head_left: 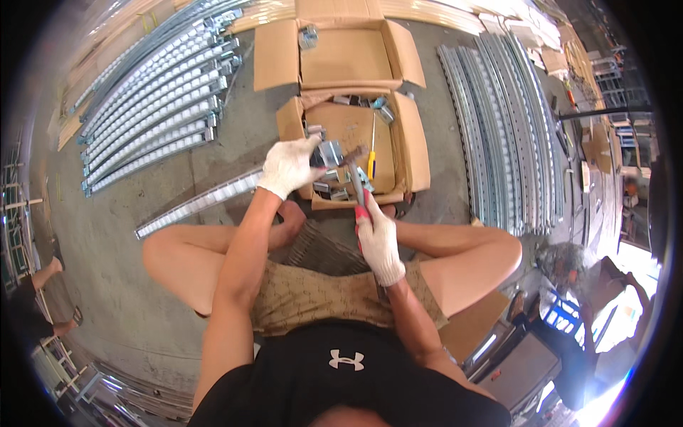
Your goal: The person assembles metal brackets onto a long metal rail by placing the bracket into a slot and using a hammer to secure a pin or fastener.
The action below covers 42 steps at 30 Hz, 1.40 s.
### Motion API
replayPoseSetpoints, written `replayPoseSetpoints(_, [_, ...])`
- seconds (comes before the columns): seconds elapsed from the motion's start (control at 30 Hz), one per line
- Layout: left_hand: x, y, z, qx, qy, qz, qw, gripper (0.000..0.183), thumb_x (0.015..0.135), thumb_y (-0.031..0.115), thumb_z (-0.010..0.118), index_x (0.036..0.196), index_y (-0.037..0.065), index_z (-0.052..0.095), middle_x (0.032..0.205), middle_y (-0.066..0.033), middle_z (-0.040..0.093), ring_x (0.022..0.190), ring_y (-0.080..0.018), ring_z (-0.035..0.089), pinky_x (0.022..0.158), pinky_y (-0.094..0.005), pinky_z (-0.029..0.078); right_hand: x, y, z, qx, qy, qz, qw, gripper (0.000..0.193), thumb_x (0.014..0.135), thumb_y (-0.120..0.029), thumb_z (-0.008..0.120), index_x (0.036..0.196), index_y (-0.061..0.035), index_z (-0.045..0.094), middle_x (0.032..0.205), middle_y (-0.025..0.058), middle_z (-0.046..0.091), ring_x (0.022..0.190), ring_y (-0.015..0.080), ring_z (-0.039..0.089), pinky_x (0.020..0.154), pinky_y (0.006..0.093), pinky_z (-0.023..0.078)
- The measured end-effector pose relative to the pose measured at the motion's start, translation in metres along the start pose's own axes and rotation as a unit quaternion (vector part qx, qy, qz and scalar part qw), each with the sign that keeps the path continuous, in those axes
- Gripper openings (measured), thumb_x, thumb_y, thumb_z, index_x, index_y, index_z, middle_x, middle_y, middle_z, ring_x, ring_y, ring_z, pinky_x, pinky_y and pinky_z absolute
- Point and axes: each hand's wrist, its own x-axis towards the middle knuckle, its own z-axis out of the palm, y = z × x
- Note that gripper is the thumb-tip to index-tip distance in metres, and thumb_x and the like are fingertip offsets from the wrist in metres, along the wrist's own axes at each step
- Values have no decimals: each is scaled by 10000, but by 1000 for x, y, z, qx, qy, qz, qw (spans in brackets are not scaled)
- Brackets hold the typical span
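Note:
My left hand (288, 167), in a white knit glove, is closed around a shiny metal bracket (329, 153) at the end of a roller track (206, 201). That track slopes down to the left, its far end near the floor. My right hand (380, 245), gloved too, grips a hammer (361, 196) by its red handle. The hammer's rusty head is beside the bracket, over an open cardboard box (409, 142); whether they touch, I cannot tell. Inside the box lie a yellow-handled screwdriver (372, 160) and several loose metal brackets (331, 188).
Another open box (348, 60) stands behind, with a bracket in its corner. Several roller tracks (156, 107) lie at the left, and metal rails (498, 135) at the right. My crossed legs flank the near box. Other people (53, 299) are at both edges.

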Motion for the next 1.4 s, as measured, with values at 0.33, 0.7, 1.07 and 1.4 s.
replayPoseSetpoints(0.33, [-23, 3, 19, -26, -14, -6, 1000, 543, 768, 422, 836, 1245, 209, 690, 965, -112, 760, 910, -337, 743, 781, -455, 604, -1, -11, 3, 28, 23, -4, 999, 535, 998, -48, 600, 1526, -35, 512, 757, 213, 611, 696, 106, 558, 660, 303, 511])
replayPoseSetpoints(0.7, [-16, -8, 28, -14, 14, 0, 1000, 533, 800, 498, 791, 1243, 213, 708, 955, -140, 765, 865, -374, 741, 775, -476, 606, -8, -12, 5, 29, -7, 37, 999, 628, 990, -9, 578, 1597, -76, 434, 921, 187, 689, 742, 120, 569, 726, 296, 532])
replayPoseSetpoints(1.07, [-17, 15, -5, 6, -78, -59, 995, 482, 792, 453, 794, 1159, 159, 691, 963, -153, 764, 917, -360, 746, 784, -468, 601, 3, -85, -6, 75, 78, -23, 994, 667, 795, -113, 891, 1384, 15, 607, 817, -22, 602, 720, 34, 522, 668, 217, 481])
replayPoseSetpoints(1.4, [-52, 22, -21, -56, -10, -96, 994, 576, 782, 333, 786, 1298, 122, 639, 1097, -157, 747, 1011, -355, 726, 853, -463, 584, 85, -83, 28, 53, -72, -67, 994, 473, 738, -269, 882, 1055, 28, 694, 862, 96, 736, 778, 150, 674, 751, 331, 562])
